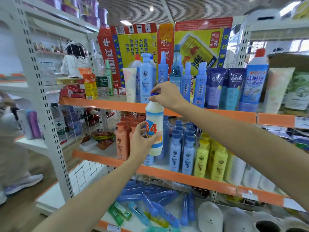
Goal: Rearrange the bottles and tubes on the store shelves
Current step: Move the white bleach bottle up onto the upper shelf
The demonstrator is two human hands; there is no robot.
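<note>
A white bottle (154, 118) with a blue cap and a red "84" on its label is held upright in front of the shelves. My right hand (165, 95) pinches its cap from above. My left hand (142, 140) grips its lower body from the left. Behind it, the top shelf (107, 103) carries a pale blue shampoo bottle (146, 79), blue spray bottles (199, 86), purple tubes (215, 87) and a white tube (129, 83). The middle shelf (184, 177) holds orange bottles (122, 141), blue bottles (175, 153) and yellow bottles (201, 159).
Blue and green tubes (150, 206) lie loose on the bottom shelf beside grey plush slippers (210, 216). A large blue cleaner bottle (254, 81) with a red cap stands top right. Red and yellow cardboard (197, 41) backs the top shelf. A person (13, 148) stands at the left.
</note>
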